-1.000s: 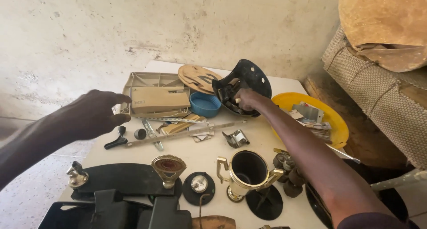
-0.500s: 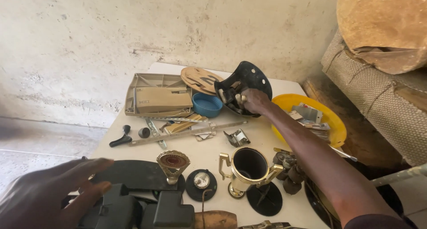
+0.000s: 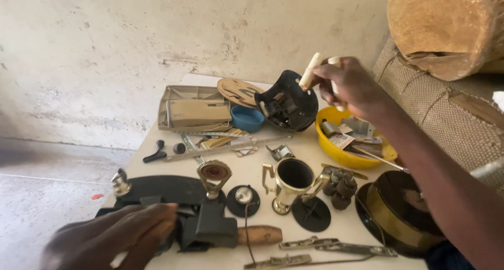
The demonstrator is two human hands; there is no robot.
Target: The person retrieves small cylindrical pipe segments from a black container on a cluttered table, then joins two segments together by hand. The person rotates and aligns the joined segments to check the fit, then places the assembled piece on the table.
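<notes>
Our right hand (image 3: 350,83) has come up off the black helmet-shaped shell (image 3: 289,101) since half a second ago, and now it is lifted above it, fingers closed around a pale cream stick (image 3: 310,70) that pokes out up and to the left. Our left hand (image 3: 113,238) has slid in from the lower left corner and now lies on the black clamp block (image 3: 207,229) at the near edge of the white table (image 3: 252,167); whether those fingers are clenched or merely resting, we cannot tell.

Containers now: the yellow bowl (image 3: 336,149) holds papers, a small box and a thin rod. The open tray (image 3: 170,104) carries a tan box. The small blue dish (image 3: 247,118) beside it, we can't see into. The brass cup (image 3: 291,183) stands upright, dark inside.

Room is tight: bare tabletop shows only in narrow strips between the cup and the long metal ruler (image 3: 226,149), while burlap sacks (image 3: 446,118) crowd the right edge.
</notes>
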